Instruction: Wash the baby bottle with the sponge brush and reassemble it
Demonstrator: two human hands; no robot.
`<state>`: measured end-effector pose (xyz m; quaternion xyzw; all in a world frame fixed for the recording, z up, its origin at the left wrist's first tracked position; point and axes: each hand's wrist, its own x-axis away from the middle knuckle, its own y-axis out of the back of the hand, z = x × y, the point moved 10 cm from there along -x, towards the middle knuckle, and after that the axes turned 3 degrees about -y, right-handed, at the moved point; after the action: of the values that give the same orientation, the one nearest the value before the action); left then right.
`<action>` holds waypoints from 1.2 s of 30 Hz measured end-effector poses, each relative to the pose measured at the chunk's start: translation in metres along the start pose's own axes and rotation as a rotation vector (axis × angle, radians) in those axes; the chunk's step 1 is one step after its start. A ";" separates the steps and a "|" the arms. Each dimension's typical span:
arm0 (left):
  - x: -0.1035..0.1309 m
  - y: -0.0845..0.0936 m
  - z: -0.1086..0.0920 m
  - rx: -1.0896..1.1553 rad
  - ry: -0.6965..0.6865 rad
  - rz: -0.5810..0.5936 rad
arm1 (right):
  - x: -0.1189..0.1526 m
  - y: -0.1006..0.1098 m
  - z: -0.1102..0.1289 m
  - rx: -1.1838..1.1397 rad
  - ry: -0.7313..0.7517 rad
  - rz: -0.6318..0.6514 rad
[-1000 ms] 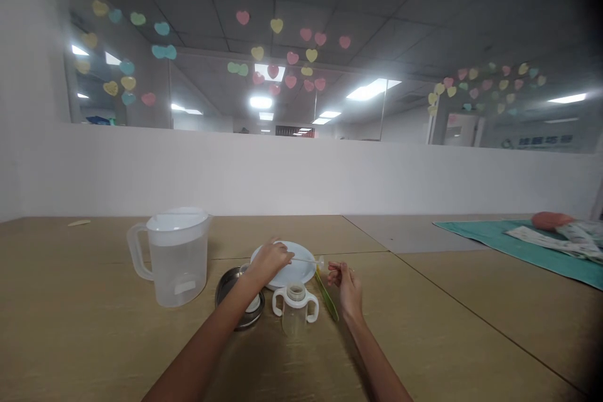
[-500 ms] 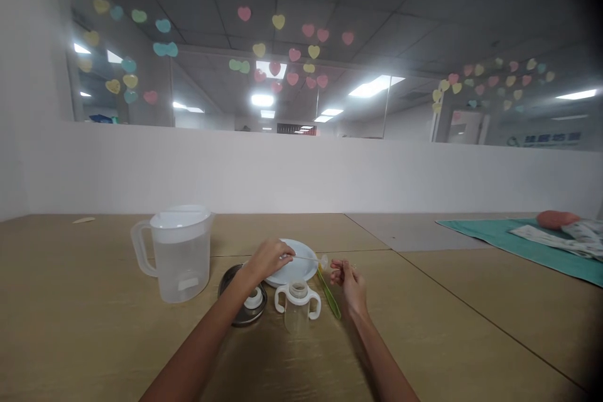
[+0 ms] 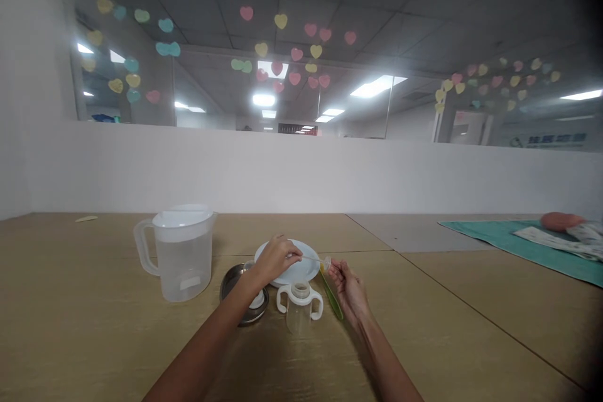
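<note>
My left hand (image 3: 279, 259) pinches one end of a thin pale rod, like a straw (image 3: 311, 258), level above the plate. At its far end sits a small translucent piece (image 3: 327, 262), too small to make out well. The fingertips of my right hand (image 3: 348, 286) are curled and closed at that piece. Below stands a clear baby bottle (image 3: 299, 317) with two white handles, upright and without a lid. Behind it lies a pale blue plate (image 3: 306, 273). Under my left forearm, a metal dish (image 3: 229, 282) holds a white ring-like part (image 3: 257, 299), partly hidden.
A translucent pitcher (image 3: 183, 264) stands to the left. A green brush-like tool (image 3: 333, 298) with a yellow end lies right of the bottle. Far right, a teal cloth (image 3: 494, 232) bears a patterned cloth (image 3: 551, 242) and a reddish object (image 3: 561, 221). A wall runs behind the table.
My left hand has shifted slightly right with the rod. My right hand's fingertips have come to the translucent piece, from which they stood slightly apart before.
</note>
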<state>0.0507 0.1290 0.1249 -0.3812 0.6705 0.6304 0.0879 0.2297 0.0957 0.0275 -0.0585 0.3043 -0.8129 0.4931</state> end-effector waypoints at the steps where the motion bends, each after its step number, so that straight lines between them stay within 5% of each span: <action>1: 0.000 0.000 -0.001 -0.005 -0.005 -0.006 | 0.000 -0.001 -0.003 -0.013 -0.025 0.002; 13: -0.003 -0.018 -0.027 -0.033 -0.068 0.062 | 0.008 -0.016 -0.013 -0.119 -0.067 0.048; 18: -0.004 0.000 -0.012 -0.120 -0.028 0.025 | 0.008 -0.018 -0.007 -0.052 -0.047 0.070; 23: 0.002 0.024 0.009 -0.162 0.036 0.013 | 0.000 -0.002 0.005 -0.011 0.027 0.001; 36: 0.004 0.042 0.017 -0.059 0.063 -0.085 | -0.021 0.067 0.000 -0.074 0.095 -0.272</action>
<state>0.0158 0.1391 0.1523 -0.4316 0.6371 0.6333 0.0821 0.2919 0.0909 -0.0056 -0.0790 0.3461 -0.8624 0.3608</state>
